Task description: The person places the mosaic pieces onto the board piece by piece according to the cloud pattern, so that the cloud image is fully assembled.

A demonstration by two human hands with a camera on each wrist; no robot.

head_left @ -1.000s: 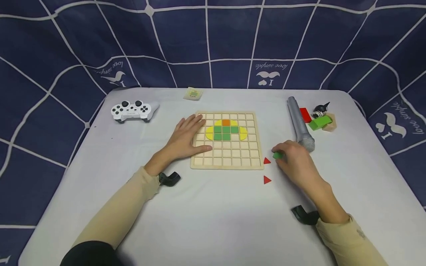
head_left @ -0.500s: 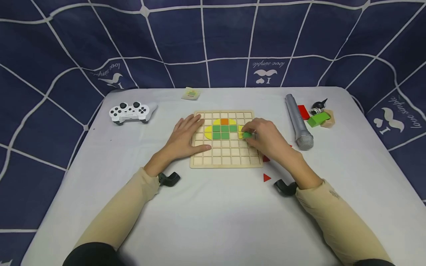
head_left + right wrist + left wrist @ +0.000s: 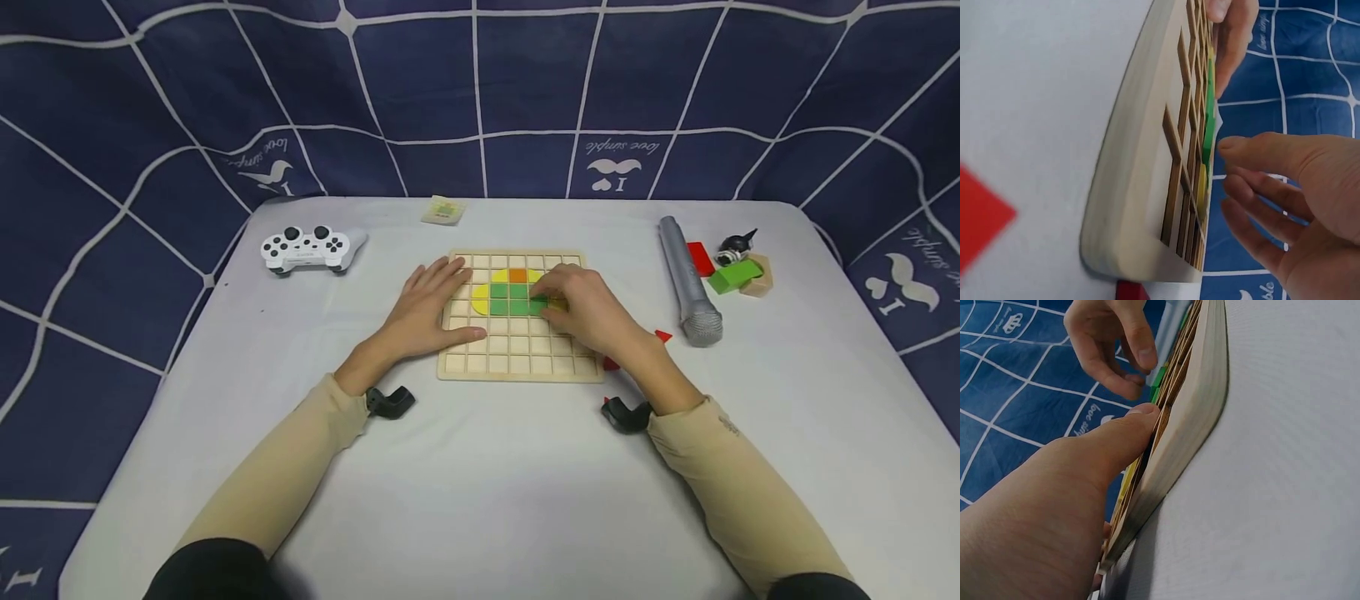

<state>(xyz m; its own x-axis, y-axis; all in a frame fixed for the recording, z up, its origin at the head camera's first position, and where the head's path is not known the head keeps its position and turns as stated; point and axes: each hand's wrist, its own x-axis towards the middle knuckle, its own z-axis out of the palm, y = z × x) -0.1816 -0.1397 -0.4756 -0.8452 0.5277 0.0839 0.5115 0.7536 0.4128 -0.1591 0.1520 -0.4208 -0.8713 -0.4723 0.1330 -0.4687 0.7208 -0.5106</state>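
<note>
A square wooden grid board (image 3: 521,365) lies on the white table. My left hand (image 3: 431,308) rests spread over its left side, the thumb (image 3: 1125,434) along the near-left cells. Green square tiles (image 3: 519,291) fill a block of cells, with an orange tile (image 3: 517,276) above and yellow rounded tiles (image 3: 480,300) around them. Over the right part of that block is my right hand (image 3: 588,310), its fingertips right at the lower right green tile (image 3: 537,307), which sits in its cell. In the right wrist view, thumb and fingers stand apart. The hand hides the right yellow tile.
Red triangle pieces (image 3: 663,336) lie right of the board, partly under my right forearm. A grey microphone (image 3: 686,283), a green block (image 3: 735,276) and other small items are at right. Back left is a white game controller (image 3: 307,250); a small pattern card (image 3: 443,210) lies behind the board.
My right hand has carried a green tile from the table on the right to the board, where it now lies in the lower right cell of the green block. The left hand has stayed put.
</note>
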